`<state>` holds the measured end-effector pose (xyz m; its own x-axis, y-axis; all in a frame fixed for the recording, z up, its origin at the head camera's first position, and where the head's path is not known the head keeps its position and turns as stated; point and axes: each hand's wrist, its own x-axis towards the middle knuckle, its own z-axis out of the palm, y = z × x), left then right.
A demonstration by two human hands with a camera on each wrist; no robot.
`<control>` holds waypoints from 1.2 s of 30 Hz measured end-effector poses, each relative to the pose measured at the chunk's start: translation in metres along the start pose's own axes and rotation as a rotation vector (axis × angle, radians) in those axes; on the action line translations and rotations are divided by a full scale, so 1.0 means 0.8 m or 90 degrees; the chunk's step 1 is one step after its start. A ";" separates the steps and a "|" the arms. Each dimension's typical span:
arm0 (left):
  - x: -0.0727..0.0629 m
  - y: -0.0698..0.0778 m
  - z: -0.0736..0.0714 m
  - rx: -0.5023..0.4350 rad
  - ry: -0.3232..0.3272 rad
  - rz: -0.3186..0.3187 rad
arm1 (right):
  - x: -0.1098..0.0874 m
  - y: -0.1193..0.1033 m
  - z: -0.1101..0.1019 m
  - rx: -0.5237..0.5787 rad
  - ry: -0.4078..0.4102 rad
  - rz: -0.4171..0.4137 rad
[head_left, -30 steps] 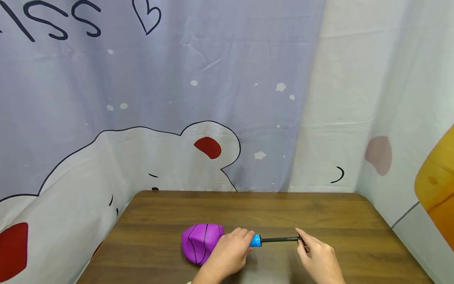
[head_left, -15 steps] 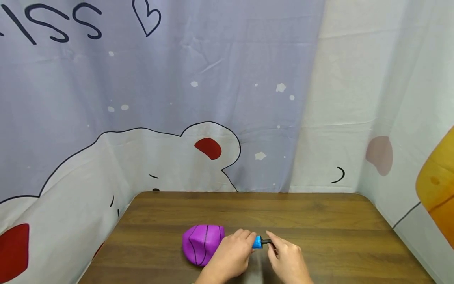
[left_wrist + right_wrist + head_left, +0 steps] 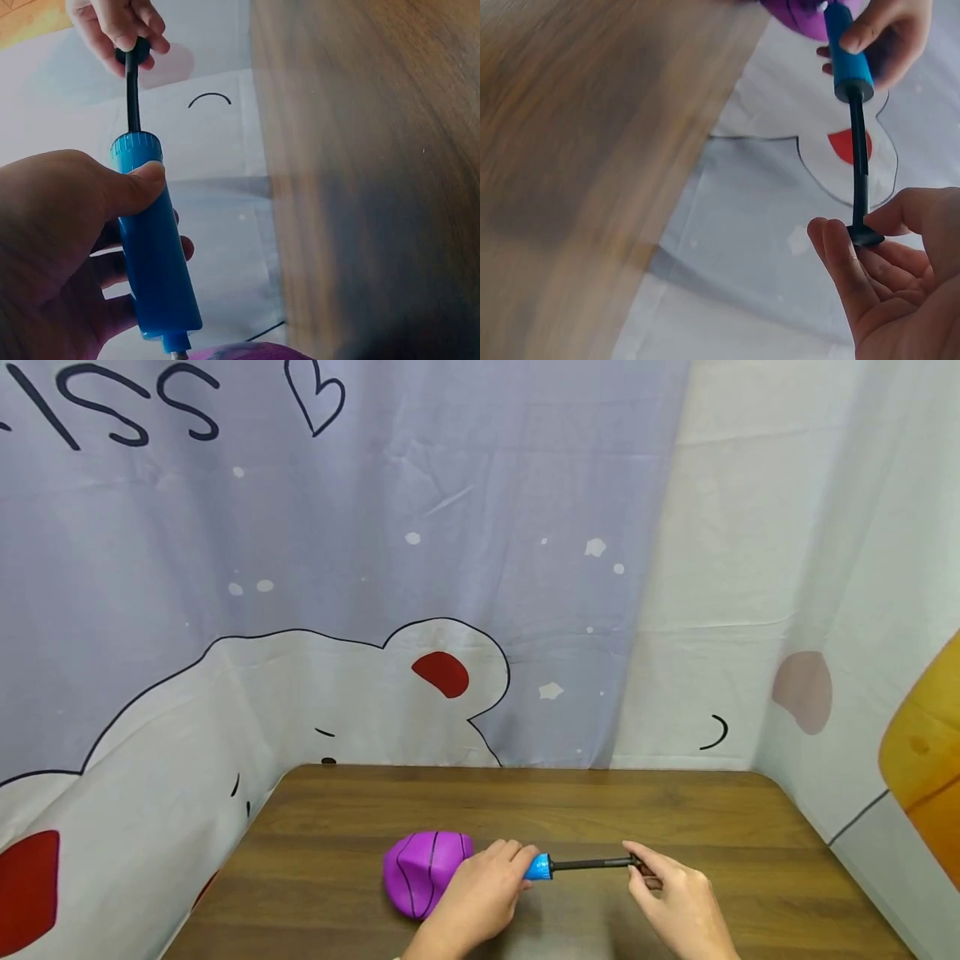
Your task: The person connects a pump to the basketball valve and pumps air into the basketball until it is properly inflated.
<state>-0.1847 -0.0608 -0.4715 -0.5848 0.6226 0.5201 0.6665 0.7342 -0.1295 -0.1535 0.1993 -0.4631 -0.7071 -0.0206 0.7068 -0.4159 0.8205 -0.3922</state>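
The right hand (image 3: pixel 678 897) pinches the knob (image 3: pixel 866 237) with its fingertips, at the end of the long black rod (image 3: pixel 588 864). The left hand (image 3: pixel 476 893) is wrapped round the blue pump (image 3: pixel 156 255), with the thumb near its cap. The purple ball (image 3: pixel 423 872) sits on the table, just past the pump's other end, and looks soft and dented. A shiny tip (image 3: pixel 178 355) pokes from that end, but I can't tell if it goes into the ball.

The rod is a long way out, so a crooked push might bend it. The knob might slip, since only fingertips have it. If the pump tips, the shiny tip could bend or pop loose. The ball could roll if nothing steadies it.

The table (image 3: pixel 525 802) is brown wood with stripes and round back corners. Behind it hangs a big cloth (image 3: pixel 517 485), pale purple and white, with a sleepy white animal, red patches and little spots. Up high are a heart and black letters. Something yellow and orange shows at the right edge.
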 end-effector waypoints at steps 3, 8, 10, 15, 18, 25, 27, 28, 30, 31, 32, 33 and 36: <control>0.001 0.000 0.001 0.007 -0.003 -0.003 | -0.001 0.004 -0.002 -0.012 0.009 -0.004; 0.002 0.002 0.000 0.022 -0.007 -0.001 | -0.005 -0.006 0.016 -0.032 0.046 -0.054; 0.003 0.004 0.000 0.024 -0.006 0.004 | -0.007 -0.013 0.026 -0.031 0.069 -0.079; 0.005 0.010 0.002 0.023 -0.005 0.011 | -0.008 -0.035 0.050 0.009 0.070 -0.120; 0.006 0.011 0.002 0.020 -0.007 0.015 | -0.010 -0.048 0.057 0.033 0.034 -0.114; 0.003 0.004 0.000 -0.011 0.011 0.020 | -0.008 -0.046 0.048 0.097 -0.029 -0.041; 0.002 0.002 0.000 -0.006 0.023 0.013 | -0.007 -0.037 0.039 0.099 -0.031 -0.037; 0.001 0.001 -0.001 -0.002 0.027 0.009 | -0.006 -0.032 0.034 0.095 -0.029 -0.039; 0.000 -0.001 -0.003 0.003 0.033 -0.001 | -0.004 -0.021 0.023 0.079 -0.026 -0.032; 0.000 -0.002 -0.004 0.006 0.035 -0.006 | -0.004 -0.016 0.017 0.068 -0.024 -0.028; -0.001 -0.002 -0.004 0.010 0.037 -0.011 | -0.003 -0.011 0.011 0.060 -0.025 -0.022; -0.001 -0.003 -0.004 0.013 0.038 -0.014 | -0.003 -0.007 0.006 0.054 -0.026 -0.012; -0.002 -0.003 -0.002 0.015 0.044 -0.019 | -0.003 0.003 -0.007 0.041 -0.034 0.019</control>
<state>-0.1845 -0.0637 -0.4704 -0.5710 0.5802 0.5807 0.6371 0.7593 -0.1322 -0.1492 0.2044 -0.4621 -0.7484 -0.0285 0.6627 -0.4288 0.7830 -0.4506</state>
